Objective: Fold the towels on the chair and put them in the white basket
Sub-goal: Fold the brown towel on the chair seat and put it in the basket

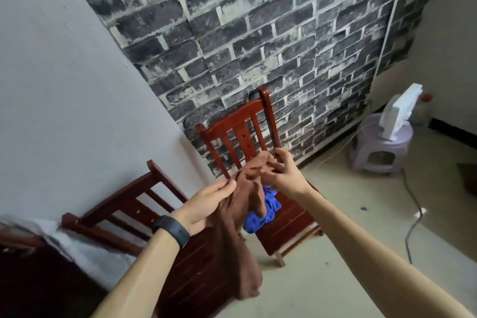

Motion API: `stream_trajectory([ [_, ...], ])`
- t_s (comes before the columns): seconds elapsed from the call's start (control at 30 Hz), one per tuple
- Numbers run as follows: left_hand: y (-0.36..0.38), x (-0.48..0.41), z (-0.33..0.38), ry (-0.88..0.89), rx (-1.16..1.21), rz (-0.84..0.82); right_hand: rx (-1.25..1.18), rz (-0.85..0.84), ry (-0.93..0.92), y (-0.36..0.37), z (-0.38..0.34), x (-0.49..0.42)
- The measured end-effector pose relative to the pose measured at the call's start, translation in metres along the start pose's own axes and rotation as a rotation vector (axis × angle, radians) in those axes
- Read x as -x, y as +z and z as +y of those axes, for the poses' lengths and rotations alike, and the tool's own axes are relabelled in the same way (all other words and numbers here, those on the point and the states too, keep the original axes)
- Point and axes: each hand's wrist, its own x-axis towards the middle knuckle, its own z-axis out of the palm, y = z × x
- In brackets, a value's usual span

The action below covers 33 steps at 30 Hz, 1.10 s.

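Landmark: the far chair, red-brown wood, slatted back against the brick wall.

Far L of the far chair, low in view, there's smth white and fuzzy, too blurred to tell what it is. Just L of the far chair and nearer the camera stands a 2nd chair, same wood, its back toward a plain grey wall.

L hand is up in the air in front of the far chair, a bit L of its seat. Thumb and fingers are pinched together on the top edge of the brown towel. A black wristband sits on that wrist.

The brown towel is off the far chair, held up in front of it. It's bunched at the top btwn both hands. The rest hangs down in a long loose fold, w/ its lower end below and L of the far chair's seat.

The blue towel lies crumpled on the far chair's seat, partly hidden behind the brown towel.

R hand is in front of the far chair's back slats, toward their R side. Its fingers are curled, tips nipping the bunched top of the brown towel.

R of the far chair, well apart and near the wall, is a pale stool w/ a white object on top. Just beyond it stands a bottle w/ a red cap, blurred. A grey cable runs over the floor R of the far chair, nearer the camera than the stool.
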Motion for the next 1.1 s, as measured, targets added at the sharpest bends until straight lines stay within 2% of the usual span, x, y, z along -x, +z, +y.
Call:
stream_trajectory([
  [0.07, 0.0, 0.002, -0.007, -0.039, 0.058, 0.029, -0.264, -0.022, 0.158, 0.006, 0.049, 0.015],
  [0.13, -0.003, 0.003, -0.017, -0.08, 0.129, 0.041, -0.268, 0.029, 0.327, 0.016, 0.094, 0.033],
  [0.2, -0.005, 0.005, -0.024, -0.102, 0.196, 0.051, -0.162, 0.004, 0.45, 0.027, 0.133, 0.046],
  [0.27, -0.009, 0.009, -0.031, -0.112, 0.256, 0.047, -0.122, -0.015, 0.499, 0.039, 0.154, 0.058],
  [0.37, -0.017, 0.016, -0.041, -0.134, 0.326, 0.032, -0.196, 0.056, 0.551, 0.052, 0.177, 0.061],
  [0.5, -0.026, 0.023, -0.048, -0.116, 0.351, 0.059, -0.219, -0.144, 0.645, 0.062, 0.173, 0.054],
  [0.57, -0.029, 0.026, -0.049, -0.11, 0.344, 0.067, -0.286, -0.196, 0.593, 0.065, 0.158, 0.049],
  [0.67, -0.037, 0.029, -0.049, -0.112, 0.349, 0.095, -0.23, -0.164, 0.518, 0.069, 0.143, 0.036],
  [0.93, -0.057, 0.047, -0.044, -0.02, 0.388, 0.145, -0.156, -0.289, 0.563, 0.101, 0.134, 0.015],
  [1.0, -0.067, 0.052, -0.046, -0.006, 0.396, 0.161, -0.163, -0.345, 0.519, 0.113, 0.129, 0.011],
  [1.1, -0.085, 0.059, -0.053, 0.006, 0.396, 0.21, -0.161, -0.282, 0.363, 0.128, 0.125, 0.007],
])
